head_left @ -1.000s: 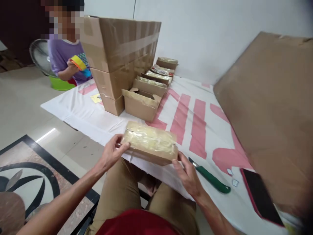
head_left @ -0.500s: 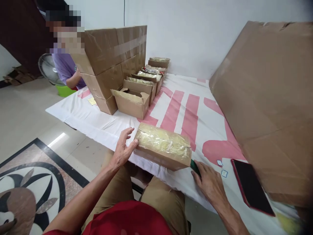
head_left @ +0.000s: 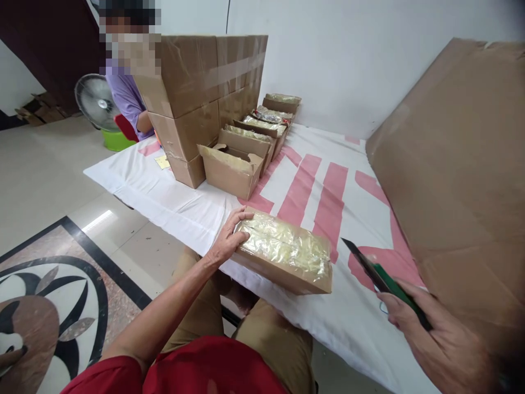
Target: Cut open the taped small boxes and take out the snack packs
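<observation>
A small cardboard box (head_left: 287,249) lies at the table's front edge, its top covered with shiny clear tape over something yellowish. My left hand (head_left: 229,236) grips its left end, thumb on the top and fingers around the far corner. To the right of the box, my right hand (head_left: 430,328) is closed around a green utility knife (head_left: 396,290). The knife's dark blade points up and left over the tablecloth, apart from the box. Behind my right hand, a small blue-edged label is partly hidden.
An opened carton (head_left: 232,169) heads a row of taped boxes running back to the wall. Stacked cartons (head_left: 192,82) stand on the left, with a person in purple (head_left: 125,93) beyond. A large cardboard sheet or carton (head_left: 463,164) rises on the right. A fan (head_left: 96,101) stands behind.
My left hand has closed onto the box's left end. My right hand has raised the knife from beside the box and moved right, now covering where the phone was seen. The view has shifted slightly.
</observation>
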`<state>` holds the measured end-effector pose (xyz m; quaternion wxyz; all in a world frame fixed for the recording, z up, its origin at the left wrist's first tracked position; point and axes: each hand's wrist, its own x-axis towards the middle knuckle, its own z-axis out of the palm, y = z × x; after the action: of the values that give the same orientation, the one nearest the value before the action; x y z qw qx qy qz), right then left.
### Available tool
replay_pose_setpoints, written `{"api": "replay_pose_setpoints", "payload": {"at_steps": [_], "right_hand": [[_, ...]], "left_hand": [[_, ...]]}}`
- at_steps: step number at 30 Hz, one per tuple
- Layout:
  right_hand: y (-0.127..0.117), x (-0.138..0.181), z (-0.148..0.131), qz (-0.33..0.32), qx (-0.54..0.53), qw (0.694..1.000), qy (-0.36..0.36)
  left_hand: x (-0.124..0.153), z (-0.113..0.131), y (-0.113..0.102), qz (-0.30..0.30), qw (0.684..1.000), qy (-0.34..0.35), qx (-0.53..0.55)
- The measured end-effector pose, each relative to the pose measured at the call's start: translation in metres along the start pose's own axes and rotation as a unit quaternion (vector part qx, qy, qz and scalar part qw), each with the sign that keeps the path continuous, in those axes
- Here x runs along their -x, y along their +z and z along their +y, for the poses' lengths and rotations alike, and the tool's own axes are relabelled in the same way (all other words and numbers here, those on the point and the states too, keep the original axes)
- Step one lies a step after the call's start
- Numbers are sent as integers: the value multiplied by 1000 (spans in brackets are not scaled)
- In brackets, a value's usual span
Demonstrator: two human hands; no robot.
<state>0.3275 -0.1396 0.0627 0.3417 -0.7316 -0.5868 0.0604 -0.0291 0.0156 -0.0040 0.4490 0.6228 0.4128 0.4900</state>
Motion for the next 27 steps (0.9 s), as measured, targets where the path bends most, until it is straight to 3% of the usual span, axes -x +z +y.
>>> {"api": "replay_pose_setpoints", "payload": {"at_steps": [4, 8, 13, 22, 27], "right_hand": [[25, -46, -83, -158, -32, 974, -158], [59, -77, -128, -242, 29, 936, -252], [73, -91, -145, -304, 118, 907, -267], [74, -89, -163, -337, 227, 874, -266], [60, -102, -179, -372, 308, 826, -289]], "left_hand": [[1, -4, 4, 11, 1000, -11, 23], [0, -3, 5, 1, 999, -19, 36], [0, 3, 3, -15, 998, -34, 51], [2, 0, 4, -14, 997, -40, 60], [2, -5, 4, 2, 998, -28, 53]]}}
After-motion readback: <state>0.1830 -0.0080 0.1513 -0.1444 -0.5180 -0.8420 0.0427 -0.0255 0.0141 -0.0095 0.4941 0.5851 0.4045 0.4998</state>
